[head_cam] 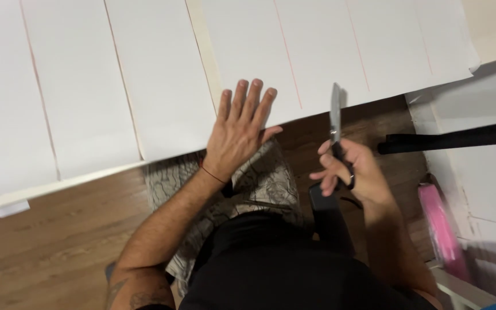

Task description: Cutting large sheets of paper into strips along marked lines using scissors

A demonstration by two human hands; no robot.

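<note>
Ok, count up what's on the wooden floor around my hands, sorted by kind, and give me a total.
Large white paper sheets with thin red lines: 2
Black-handled metal scissors, in the right hand: 1
Pink roll: 1
Black strap: 1
Total: 5

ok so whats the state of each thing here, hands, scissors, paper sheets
left hand: open, flat, palm down on the edge of a white sheet
right hand: closed around the scissor handles
scissors: blades shut, pointing away, tip over the sheet edge
white paper sheets: flat on the floor, uncut, marked with thin lines
</note>
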